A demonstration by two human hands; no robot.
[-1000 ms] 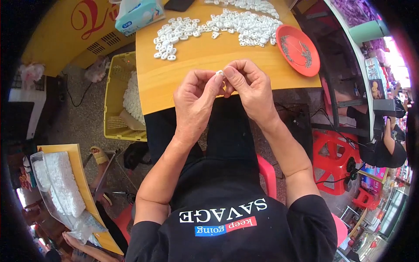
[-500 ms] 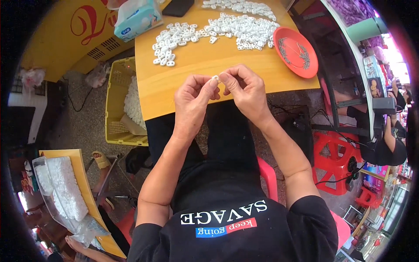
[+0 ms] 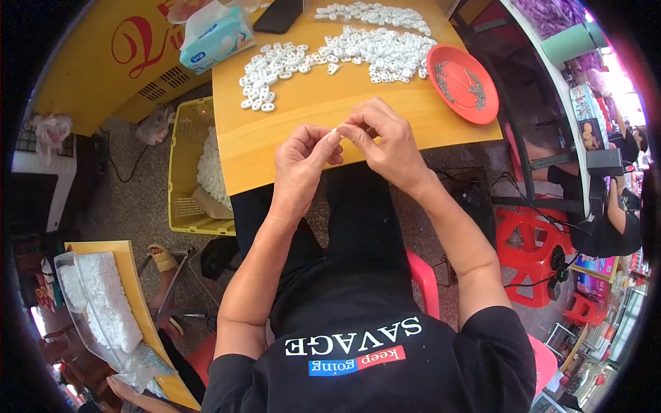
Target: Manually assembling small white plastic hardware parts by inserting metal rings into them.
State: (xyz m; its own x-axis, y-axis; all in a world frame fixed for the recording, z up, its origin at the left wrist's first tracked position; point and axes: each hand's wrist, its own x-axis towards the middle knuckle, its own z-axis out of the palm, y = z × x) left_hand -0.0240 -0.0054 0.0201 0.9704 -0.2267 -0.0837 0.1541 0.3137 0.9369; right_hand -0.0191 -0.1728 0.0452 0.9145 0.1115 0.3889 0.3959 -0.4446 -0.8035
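Observation:
Between my hands, above the table's near edge, is a small white plastic piece (image 3: 335,130), mostly covered by fingertips. My left hand (image 3: 298,162) pinches it between thumb and forefinger. From the other side my right hand (image 3: 387,146) grips it too, its fingers curled over the top. Beyond the hands, loose white oval pieces with two holes (image 3: 267,72) lie on the wooden table (image 3: 237,151). A larger heap of the same pieces (image 3: 385,51) spreads toward the back. At the right, a red plate (image 3: 475,112) holds small thin grey metal parts (image 3: 476,89).
A tissue pack (image 3: 217,38) and a dark phone (image 3: 279,15) lie at the back left. Below the table's left side stands a yellow crate (image 3: 180,172) of white pieces. Red stools (image 3: 527,255) are at the right. Another person's arm (image 3: 134,397) shows lower left.
My right hand has turned and its fingers have come further over the white piece, so less of it shows. The view has shifted slightly; the piles look unchanged.

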